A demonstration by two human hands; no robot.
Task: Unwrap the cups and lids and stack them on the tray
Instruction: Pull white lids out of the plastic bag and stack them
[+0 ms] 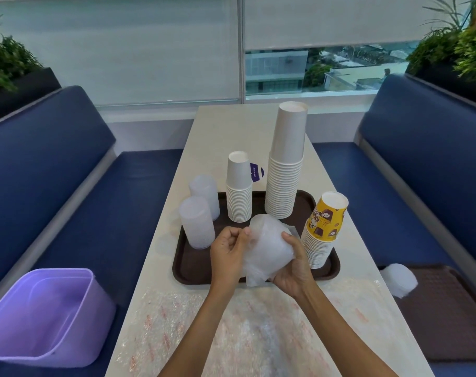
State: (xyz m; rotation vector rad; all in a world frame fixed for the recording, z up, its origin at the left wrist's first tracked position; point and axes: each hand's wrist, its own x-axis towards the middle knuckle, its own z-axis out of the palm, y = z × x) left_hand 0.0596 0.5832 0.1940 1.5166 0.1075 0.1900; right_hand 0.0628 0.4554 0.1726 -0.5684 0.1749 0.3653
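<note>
While I watch through the head camera, both hands meet over the near edge of the brown tray (189,263) on the tabletop (220,126). My left hand (227,247) pinches the loose clear wrapper, its fingers (245,232) clenched on the plastic, and my right hand (292,268) cradles the wrapped stack of clear lids (264,246) from below, fingers curled around it. On the tray stand two stacks of clear lids (197,223) at the left, a short stack of white paper cups (239,187), a tall stack of white paper cups (285,161) and, at the right, a leaning stack of yellow printed cups (325,229). Bubble wrap (247,330) lies on the tabletop nearest me. A purple plastic bin (45,319) sits on the blue bench seat at the left; at the right, another wrapped bundle (401,278) rests on a second brown tray (446,317).
</note>
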